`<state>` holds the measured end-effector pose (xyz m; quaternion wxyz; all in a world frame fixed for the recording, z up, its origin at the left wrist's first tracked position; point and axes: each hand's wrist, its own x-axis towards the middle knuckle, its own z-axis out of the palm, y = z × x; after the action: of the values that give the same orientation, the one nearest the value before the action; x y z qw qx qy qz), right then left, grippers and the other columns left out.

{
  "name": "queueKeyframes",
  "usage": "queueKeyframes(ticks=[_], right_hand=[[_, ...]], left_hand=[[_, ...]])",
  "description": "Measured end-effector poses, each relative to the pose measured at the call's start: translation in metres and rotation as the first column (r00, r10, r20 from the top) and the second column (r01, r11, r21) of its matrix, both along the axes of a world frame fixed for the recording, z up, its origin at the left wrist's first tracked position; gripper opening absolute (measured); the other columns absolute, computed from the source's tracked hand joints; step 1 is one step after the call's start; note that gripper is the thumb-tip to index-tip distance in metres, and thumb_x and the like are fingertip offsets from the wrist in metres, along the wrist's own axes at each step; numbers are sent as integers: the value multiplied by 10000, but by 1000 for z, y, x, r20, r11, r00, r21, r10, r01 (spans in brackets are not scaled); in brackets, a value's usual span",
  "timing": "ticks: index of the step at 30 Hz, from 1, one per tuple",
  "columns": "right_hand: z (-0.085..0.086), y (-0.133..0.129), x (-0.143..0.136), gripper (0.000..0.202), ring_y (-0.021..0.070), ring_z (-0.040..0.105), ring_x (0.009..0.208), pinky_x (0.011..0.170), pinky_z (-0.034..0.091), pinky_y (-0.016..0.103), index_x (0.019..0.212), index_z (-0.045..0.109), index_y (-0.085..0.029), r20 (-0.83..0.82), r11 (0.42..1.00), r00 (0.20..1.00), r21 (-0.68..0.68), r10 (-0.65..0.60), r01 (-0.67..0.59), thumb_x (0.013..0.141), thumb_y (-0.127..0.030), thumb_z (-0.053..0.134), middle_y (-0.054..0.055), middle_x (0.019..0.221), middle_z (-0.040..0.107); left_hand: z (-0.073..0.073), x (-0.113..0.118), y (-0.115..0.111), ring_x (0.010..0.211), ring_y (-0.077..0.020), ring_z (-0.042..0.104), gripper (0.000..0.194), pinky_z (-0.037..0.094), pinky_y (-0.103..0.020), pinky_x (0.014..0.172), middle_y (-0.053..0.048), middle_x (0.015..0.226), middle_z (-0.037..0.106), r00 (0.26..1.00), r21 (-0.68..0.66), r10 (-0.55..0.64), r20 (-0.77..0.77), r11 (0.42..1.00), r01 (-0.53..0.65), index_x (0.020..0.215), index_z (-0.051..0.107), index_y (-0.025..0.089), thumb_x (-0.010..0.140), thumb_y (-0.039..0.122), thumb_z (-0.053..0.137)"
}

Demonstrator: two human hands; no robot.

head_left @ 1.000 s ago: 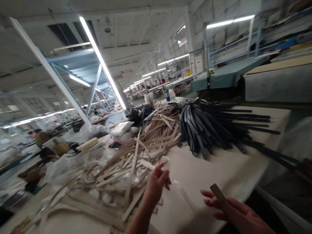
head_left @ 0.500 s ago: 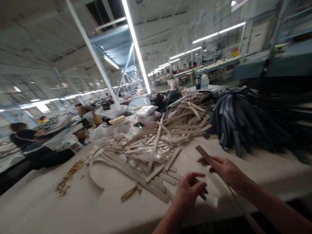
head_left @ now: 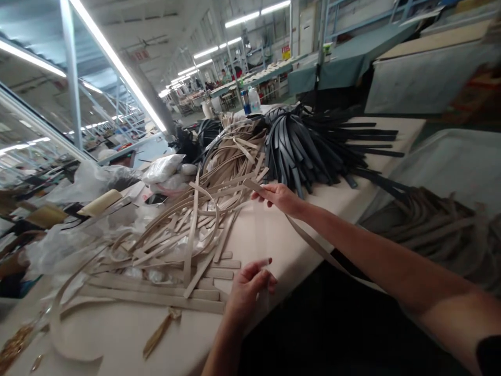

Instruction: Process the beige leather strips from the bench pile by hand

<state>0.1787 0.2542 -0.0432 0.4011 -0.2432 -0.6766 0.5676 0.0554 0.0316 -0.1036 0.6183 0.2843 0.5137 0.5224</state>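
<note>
Right hand fingers pinch the beige strap near its end; left hand fingers loosely curled, empty.

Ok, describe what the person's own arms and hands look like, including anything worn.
Both hands are bare, with no gloves. The left hand and its forearm are uncovered. The right hand and forearm are bare too; a dark sleeve edge shows near the upper arm. No rings or watch visible.

A long beige strap runs slantwise from near the tangled pile of beige straps on the table, its upper end pinched at the pile's right edge. From there it slopes down and right, passing over the table's front edge and hanging free.
</note>
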Motion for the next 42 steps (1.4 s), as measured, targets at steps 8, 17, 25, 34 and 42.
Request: queueKeyframes(ticks=[8,17,25,34,42], right_hand=[[-18,11,-11,505,151,575,731,507,421,176,824,737,-142,-49,999,999,-37,5,-7,756,-639,680,87,891,725],[-25,21,-28,239,129,607,743,496,439,131,861,738,-149,-35,990,999,-136,-30,25,930,-352,634,55,885,728],[-40,16,6,271,123,689,677,478,512,162,1066,643,-150,28,926,985,-339,-168,167,1027,-370,488,122,1149,686],[-55,-134,91,535,102,549,455,450,406,169,678,639,-118,211,939,956,-321,203,-128,888,-606,584,69,654,677],[-51,-172,89,475,137,561,486,482,396,210,695,595,-151,361,988,930,-154,72,-17,947,-502,399,59,657,655]], left_hand=[[3,-3,-3,627,-150,653,391,487,-260,657,-47,716,737,970,-91,-245,0,966,244,989,712,132,760,439,794],[4,-2,13,629,-138,610,329,444,-237,649,-56,680,739,928,-119,-300,-220,953,280,736,782,126,740,455,786],[1,2,33,571,-112,644,414,574,-228,625,-9,649,702,914,-168,311,261,947,-274,618,692,123,442,348,991],[18,24,57,610,-140,729,258,622,-245,595,-36,728,750,740,-377,564,366,817,-436,769,666,133,987,172,534],[16,46,55,538,-109,689,306,587,-207,544,-12,649,704,762,-359,539,358,833,-421,710,627,135,993,158,514]])
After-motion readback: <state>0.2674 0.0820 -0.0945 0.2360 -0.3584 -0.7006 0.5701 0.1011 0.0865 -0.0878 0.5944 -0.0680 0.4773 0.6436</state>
